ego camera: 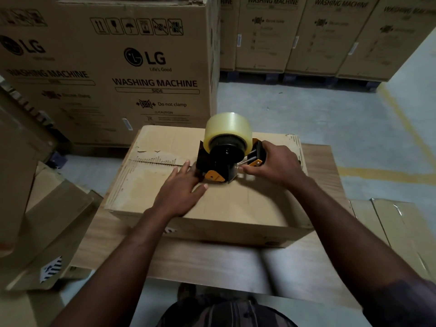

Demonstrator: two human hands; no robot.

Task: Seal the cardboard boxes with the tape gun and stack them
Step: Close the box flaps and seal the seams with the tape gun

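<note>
A flat cardboard box (231,204) lies on a wooden table (212,258), its two top flaps meeting at a ragged seam (155,161). On the seam stands a black and orange tape gun (224,159) carrying a roll of clear tape (227,128). My right hand (273,164) grips the gun's handle from the right. My left hand (181,187) lies flat on the box top with straight fingers, fingertips touching the gun's left side.
A tall washing machine carton (106,67) stands just behind the table. More such cartons (306,34) line the back on pallets. Loose cardboard boxes (47,220) lean at the left, and flattened cardboard (389,227) lies at the right. Grey floor with yellow lines (387,173) stretches to the right.
</note>
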